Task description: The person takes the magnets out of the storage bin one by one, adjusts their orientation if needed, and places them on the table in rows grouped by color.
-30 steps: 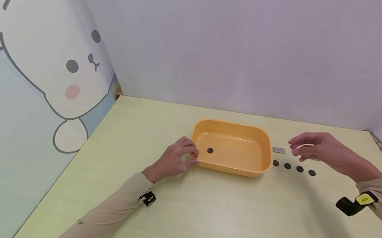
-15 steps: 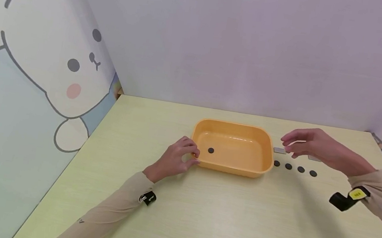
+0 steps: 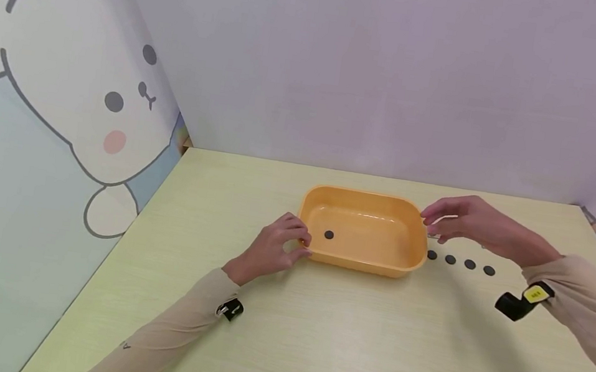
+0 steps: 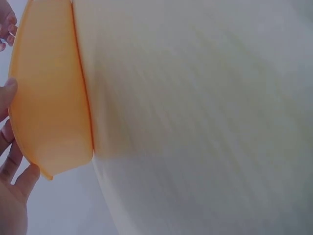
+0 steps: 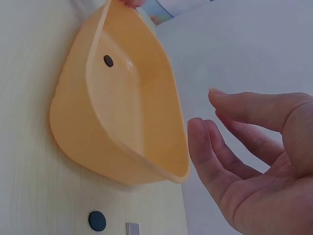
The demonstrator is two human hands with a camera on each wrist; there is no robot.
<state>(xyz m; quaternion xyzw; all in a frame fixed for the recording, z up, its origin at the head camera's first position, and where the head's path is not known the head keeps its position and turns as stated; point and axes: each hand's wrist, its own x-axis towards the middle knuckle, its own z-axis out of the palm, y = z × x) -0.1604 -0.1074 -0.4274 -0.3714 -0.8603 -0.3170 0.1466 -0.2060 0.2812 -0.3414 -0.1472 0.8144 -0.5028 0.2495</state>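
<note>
An orange plastic tub (image 3: 369, 246) stands on the table with one small black disc (image 3: 328, 235) lying inside, left of its middle. My left hand (image 3: 274, 246) grips the tub's near left corner; in the left wrist view, thumb and fingers (image 4: 27, 181) are on the rim. Above the tub's right end hovers my right hand (image 3: 474, 225), its fingers loosely bent. The right wrist view shows a gap between thumb and fingertips (image 5: 198, 129), with nothing in it. Several more black discs (image 3: 470, 264) lie in a row right of the tub.
A flat grey rectangular piece (image 5: 132, 228) lies beside the tub, mostly hidden by my right hand in the head view. The pale wooden table (image 3: 345, 343) meets a plain wall (image 3: 379, 83) behind, and a wall with a cartoon animal (image 3: 73, 87) on the left.
My right hand has moved left, from over the grey pieces to the tub's right end. My left hand, the tub and the discs have stayed in place.
</note>
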